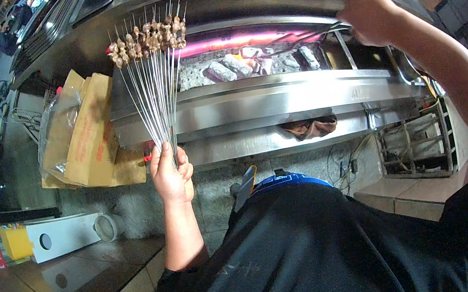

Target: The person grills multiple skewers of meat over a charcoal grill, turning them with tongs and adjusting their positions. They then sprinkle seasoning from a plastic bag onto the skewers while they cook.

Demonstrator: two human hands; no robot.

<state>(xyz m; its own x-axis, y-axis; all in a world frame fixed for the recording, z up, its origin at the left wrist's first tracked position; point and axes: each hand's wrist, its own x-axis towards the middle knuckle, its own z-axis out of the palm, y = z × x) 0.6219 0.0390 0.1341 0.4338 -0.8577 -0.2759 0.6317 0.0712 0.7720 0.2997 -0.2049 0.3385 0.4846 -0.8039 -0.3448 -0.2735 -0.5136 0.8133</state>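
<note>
My left hand [171,175] is closed around the lower ends of a fanned bunch of metal skewers [157,98]. Small pieces of meat [146,40] are threaded near their upper ends, above the left part of a stainless steel charcoal grill [264,104]. Over the right side of the grill, my right hand [370,16] grips dark metal tongs [308,34]. The tongs slant left over the fire bed, their tips close to the lumps of charcoal [235,66]. A small orange flame glows among the grey-white lumps. Whether the tips touch one is unclear.
Left of the grill stands an opened cardboard box [87,128] with clear plastic. A brown cloth [311,127] lies on the lower front ledge. At lower right is a slatted rack [417,145] beside loose cables [344,164]. A white board [66,236] with a round hole lies at left.
</note>
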